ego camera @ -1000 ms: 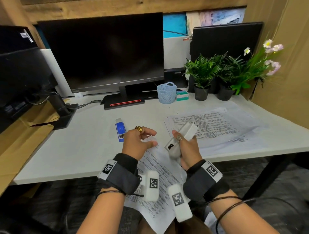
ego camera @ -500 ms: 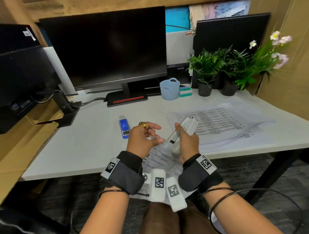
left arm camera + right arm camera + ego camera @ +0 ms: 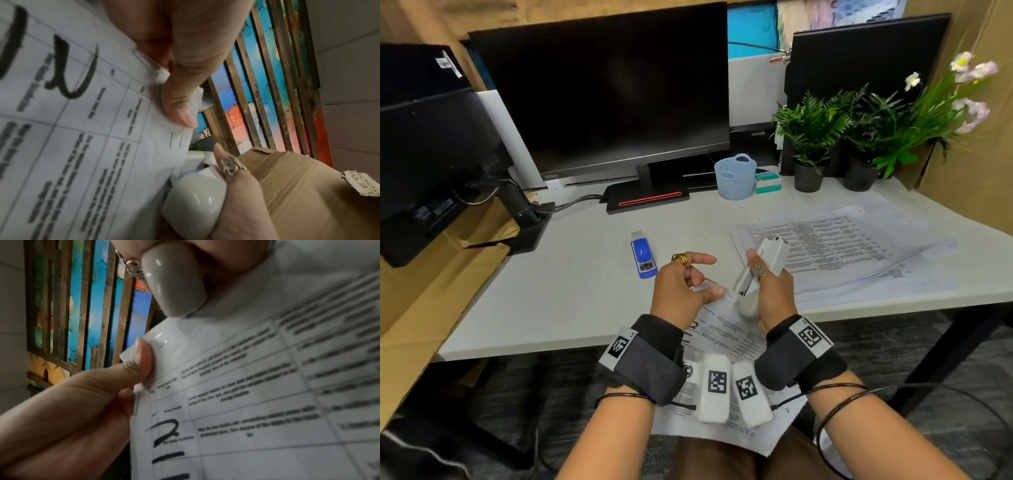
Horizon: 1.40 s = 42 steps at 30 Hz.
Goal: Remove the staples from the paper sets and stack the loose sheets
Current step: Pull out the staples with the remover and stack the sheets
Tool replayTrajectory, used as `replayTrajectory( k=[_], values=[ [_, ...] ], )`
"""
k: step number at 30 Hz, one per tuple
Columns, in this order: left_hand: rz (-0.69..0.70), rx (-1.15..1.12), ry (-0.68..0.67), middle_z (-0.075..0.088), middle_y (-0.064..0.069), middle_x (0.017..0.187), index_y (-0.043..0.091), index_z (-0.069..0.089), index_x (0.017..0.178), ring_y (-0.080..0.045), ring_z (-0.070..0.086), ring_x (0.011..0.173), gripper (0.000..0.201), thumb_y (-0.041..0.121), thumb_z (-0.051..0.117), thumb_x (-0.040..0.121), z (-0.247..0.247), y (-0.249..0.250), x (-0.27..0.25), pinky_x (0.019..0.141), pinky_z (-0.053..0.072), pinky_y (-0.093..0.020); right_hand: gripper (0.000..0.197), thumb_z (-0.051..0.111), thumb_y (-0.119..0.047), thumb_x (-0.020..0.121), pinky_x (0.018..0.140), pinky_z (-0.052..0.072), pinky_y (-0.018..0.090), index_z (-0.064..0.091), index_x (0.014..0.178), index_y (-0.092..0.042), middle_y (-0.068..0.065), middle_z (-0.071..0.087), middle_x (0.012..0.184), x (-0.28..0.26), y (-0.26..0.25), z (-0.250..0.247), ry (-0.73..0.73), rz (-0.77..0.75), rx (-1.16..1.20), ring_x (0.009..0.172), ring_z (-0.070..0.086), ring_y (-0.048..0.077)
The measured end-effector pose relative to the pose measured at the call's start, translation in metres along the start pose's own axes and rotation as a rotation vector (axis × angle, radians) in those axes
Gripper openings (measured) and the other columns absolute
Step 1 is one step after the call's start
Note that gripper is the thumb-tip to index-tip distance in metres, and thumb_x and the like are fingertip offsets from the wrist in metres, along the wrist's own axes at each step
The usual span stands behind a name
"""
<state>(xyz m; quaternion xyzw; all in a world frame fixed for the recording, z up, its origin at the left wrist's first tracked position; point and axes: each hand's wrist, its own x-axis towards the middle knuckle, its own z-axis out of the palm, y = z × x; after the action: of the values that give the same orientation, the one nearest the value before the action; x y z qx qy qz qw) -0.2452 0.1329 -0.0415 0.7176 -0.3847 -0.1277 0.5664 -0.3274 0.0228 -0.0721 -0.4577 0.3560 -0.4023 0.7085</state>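
A stapled paper set (image 3: 726, 337) printed with tables hangs from the desk edge over my lap. My left hand (image 3: 702, 284) pinches its top corner; in the left wrist view the thumb (image 3: 180, 104) presses on the paper set (image 3: 82, 129). My right hand (image 3: 767, 284) grips a white staple remover (image 3: 763, 260), held upright with its lower end at that corner. The right wrist view shows the staple remover (image 3: 172, 280) just above the paper set (image 3: 267, 386). I cannot see the staple. Loose sheets (image 3: 842, 246) lie spread on the desk to the right.
A blue stapler (image 3: 643, 255) lies on the white desk (image 3: 571, 301) left of my hands. Behind stand a monitor (image 3: 606, 92), a small blue basket (image 3: 734, 176) and potted plants (image 3: 811, 137). Cardboard (image 3: 421, 291) lines the left side.
My wrists have drawn slightly closer together over the paper's corner. Both hands keep the same holds on the paper set and the staple remover.
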Motion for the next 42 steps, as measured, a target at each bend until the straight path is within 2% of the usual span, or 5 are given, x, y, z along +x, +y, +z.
replayTrajectory(
  k=[20,24,30,39,42],
  values=[
    [-0.038,-0.115,-0.012,0.036,0.014,0.052,0.019,0.060,0.104,0.003,0.042,0.048,0.046,-0.005,0.077,0.068,-0.004,-0.001,-0.006,0.059,0.040,-0.006,0.018,0.061,-0.032,0.089,0.091,0.048,0.038,0.059,0.095,-0.015,0.004,0.064,0.090,-0.007,0.006,0.006,-0.006,-0.016,-0.105,0.094,0.061,0.026],
    [-0.044,-0.145,-0.001,0.058,0.006,0.075,0.025,0.060,0.102,-0.003,0.058,0.074,0.052,-0.009,0.076,0.066,-0.013,-0.004,-0.005,0.071,0.044,-0.006,0.030,0.060,-0.052,0.084,0.097,0.046,0.043,0.061,0.091,-0.023,0.004,0.066,0.103,0.002,0.001,0.012,-0.131,0.019,-0.258,0.101,0.060,0.026],
    [-0.012,-0.053,0.029,0.067,0.005,0.103,0.022,0.061,0.100,0.003,0.059,0.095,0.042,-0.007,0.072,0.073,-0.022,-0.005,0.002,0.084,0.042,-0.007,0.081,0.058,-0.064,0.072,0.104,0.038,0.042,0.052,0.129,-0.008,0.009,0.056,0.126,0.029,-0.022,0.035,-0.283,0.176,-0.469,0.114,0.052,0.028],
    [-0.054,-0.024,0.059,0.070,0.000,0.094,0.033,0.064,0.086,-0.018,0.066,0.096,0.035,-0.002,0.067,0.080,-0.027,-0.014,0.000,0.087,0.053,-0.030,0.045,0.058,-0.036,0.086,0.096,0.046,0.044,0.054,0.123,-0.012,0.018,0.059,0.121,0.028,-0.014,0.032,-0.283,0.377,-0.280,0.109,0.057,0.035],
    [-0.021,0.049,0.051,0.068,0.004,0.098,0.038,0.062,0.086,-0.004,0.060,0.099,0.036,0.003,0.068,0.081,-0.028,-0.016,-0.003,0.086,0.047,-0.017,0.045,0.059,-0.036,0.073,0.096,0.045,0.045,0.060,0.112,-0.014,0.017,0.063,0.115,0.025,-0.013,0.031,-0.274,0.382,-0.257,0.105,0.059,0.035]
  ],
)
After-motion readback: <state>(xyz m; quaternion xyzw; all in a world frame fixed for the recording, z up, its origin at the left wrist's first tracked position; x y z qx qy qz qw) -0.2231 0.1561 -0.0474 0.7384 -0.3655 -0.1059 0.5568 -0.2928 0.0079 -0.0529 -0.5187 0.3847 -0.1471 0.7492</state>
